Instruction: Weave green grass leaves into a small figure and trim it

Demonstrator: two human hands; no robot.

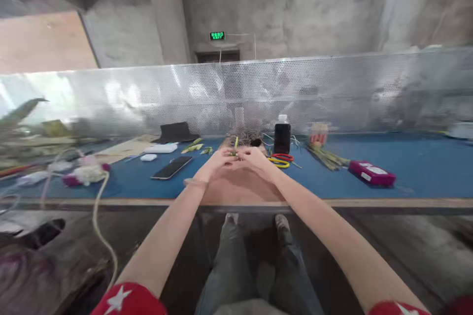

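My left hand (218, 161) and my right hand (255, 158) meet over a wooden board (240, 188) at the table's front edge. Their fingers are closed around a small green plant strip (236, 143), whose yellowish end sticks straight up between them. The fingertips cover most of the strip, and its lower part is blurred. Just behind my hands lies a tangle of thin greyish strands (248, 136). Red-handled scissors (283, 156) and a yellow handle loop (279, 163) rest to the right of my right hand.
On the blue table (417, 160) stand a dark bottle (282, 138) and a striped cup (318, 134). Plant stalks (327, 157) and a purple packet (371, 173) lie at right. A phone (172, 167) and a white cable (99, 216) are at left. A perforated metal screen (332, 93) runs behind.
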